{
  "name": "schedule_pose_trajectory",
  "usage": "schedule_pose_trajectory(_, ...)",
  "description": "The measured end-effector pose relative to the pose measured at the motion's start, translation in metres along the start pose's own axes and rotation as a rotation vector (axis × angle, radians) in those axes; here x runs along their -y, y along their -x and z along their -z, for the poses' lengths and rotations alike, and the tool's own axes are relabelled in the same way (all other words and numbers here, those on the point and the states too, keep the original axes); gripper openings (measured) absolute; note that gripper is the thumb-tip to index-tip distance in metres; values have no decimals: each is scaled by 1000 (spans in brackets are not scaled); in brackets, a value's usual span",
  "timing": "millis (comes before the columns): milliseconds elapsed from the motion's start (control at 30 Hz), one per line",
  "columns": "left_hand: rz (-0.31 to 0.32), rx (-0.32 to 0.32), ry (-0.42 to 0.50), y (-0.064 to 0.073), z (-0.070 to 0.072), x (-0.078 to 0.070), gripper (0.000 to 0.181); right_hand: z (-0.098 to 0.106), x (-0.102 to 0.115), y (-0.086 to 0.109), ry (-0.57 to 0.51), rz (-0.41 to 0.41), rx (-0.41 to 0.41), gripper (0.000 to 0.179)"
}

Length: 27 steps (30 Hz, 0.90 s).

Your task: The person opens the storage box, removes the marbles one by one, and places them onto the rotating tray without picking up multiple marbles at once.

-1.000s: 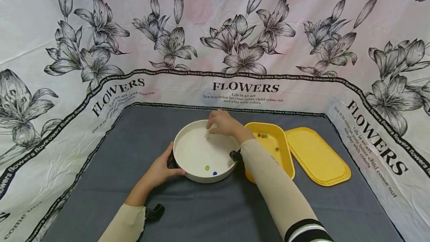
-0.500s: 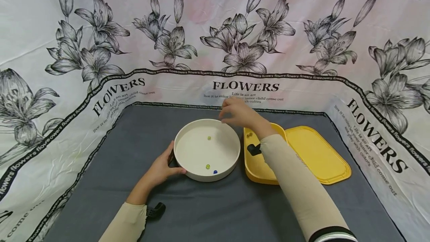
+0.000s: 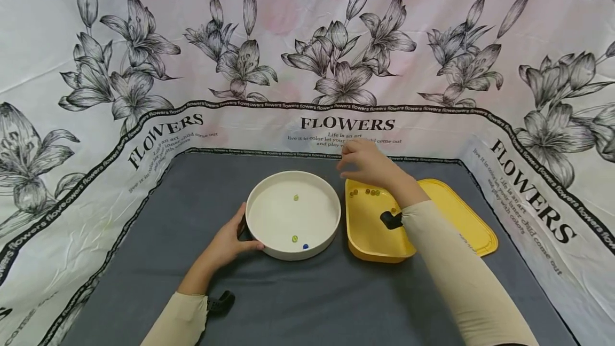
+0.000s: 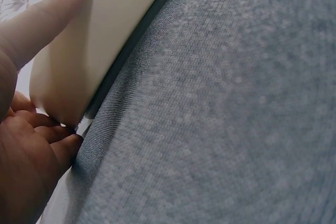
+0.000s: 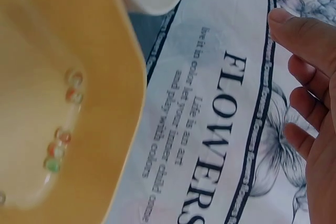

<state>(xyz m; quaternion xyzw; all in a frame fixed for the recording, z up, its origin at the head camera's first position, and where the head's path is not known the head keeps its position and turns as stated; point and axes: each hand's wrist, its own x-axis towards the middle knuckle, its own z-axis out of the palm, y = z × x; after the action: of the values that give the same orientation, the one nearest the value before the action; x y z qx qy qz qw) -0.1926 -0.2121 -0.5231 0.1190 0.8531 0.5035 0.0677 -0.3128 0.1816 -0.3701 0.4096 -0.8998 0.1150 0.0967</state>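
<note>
My left hand point(image 3: 226, 244) grips the left side of a round white dish point(image 3: 269, 218), thumb on its near wall and fingers round its far left side. Inside the dish lie a yellow-green marble point(image 3: 296, 197) towards the back, another yellow-green marble point(image 3: 295, 238) and a blue marble point(image 3: 305, 246) towards the front. My right hand point(image 3: 370, 164) hovers by the back edge of a yellow box point(image 3: 367, 231), its fingers loosely bent. In the right wrist view nothing shows between thumb and fingers point(image 5: 307, 106). Several marbles point(image 5: 63, 135) lie in the box near its wall.
A yellow lid point(image 3: 461, 215) lies right of the box, partly behind my right sleeve. Grey cloth point(image 3: 288, 303) covers the table, and a white flower-printed cloth point(image 3: 269, 68) rises around its back and sides.
My right hand has moved from inside the white dish rightward to the yellow box, uncovering the dish's rear marble. My left hand keeps its grip on the dish.
</note>
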Motion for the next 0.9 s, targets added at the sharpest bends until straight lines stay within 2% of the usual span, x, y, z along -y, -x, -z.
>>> schedule_pose_trajectory(200,11,9,-2,5,-1,0,133,8,-7,27,-12,-45,16,13)
schedule_pose_trajectory(400,-2,5,11,3,0,-4,132,14,-19,52,17,-45,14,12)
schedule_pose_trajectory(700,0,-3,-12,0,-1,-1,133,0,-40,85,16,-88,58,15)
schedule_pose_trajectory(900,9,1,-3,-1,-1,-1,134,-13,-55,99,38,-175,137,17)
